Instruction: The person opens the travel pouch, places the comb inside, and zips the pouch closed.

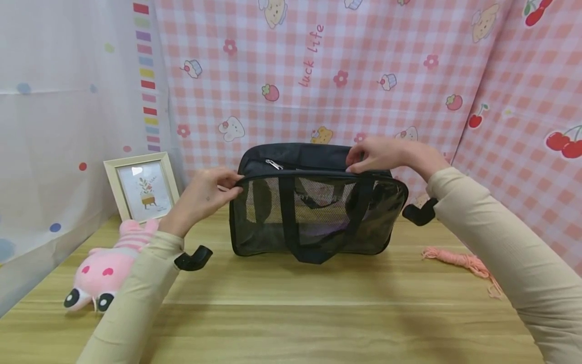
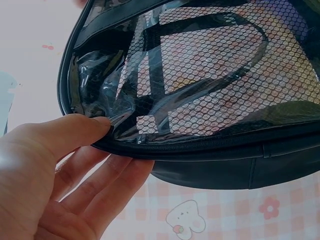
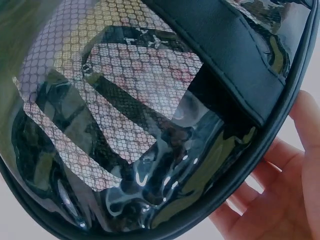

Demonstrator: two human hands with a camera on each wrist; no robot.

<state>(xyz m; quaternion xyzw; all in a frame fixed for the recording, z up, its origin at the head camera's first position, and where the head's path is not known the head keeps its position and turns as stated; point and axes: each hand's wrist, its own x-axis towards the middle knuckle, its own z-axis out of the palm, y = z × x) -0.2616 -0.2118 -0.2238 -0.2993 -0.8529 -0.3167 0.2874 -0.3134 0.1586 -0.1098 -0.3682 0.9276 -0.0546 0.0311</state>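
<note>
A black zip bag (image 1: 313, 156) with a see-through front and mesh back stands upright on the table. Its black strap handle (image 1: 288, 217) hangs down the front. A silver zipper pull (image 1: 274, 164) lies near the left end of the top. My left hand (image 1: 206, 192) pinches the upper left corner; in the left wrist view the thumb presses the clear panel (image 2: 200, 75) with fingers beneath the piped edge. At the top right, my right hand (image 1: 386, 154) grips the upper edge, its fingertips partly hidden behind it. Something purple shows through the clear front.
A pink plush toy (image 1: 102, 273) lies at the left, partly behind my left sleeve. Behind it a framed picture (image 1: 143, 187) leans near the curtain. A bundle of pink cord (image 1: 459, 260) rests at the right. Patterned cloth hangs behind the wooden table (image 1: 291, 313).
</note>
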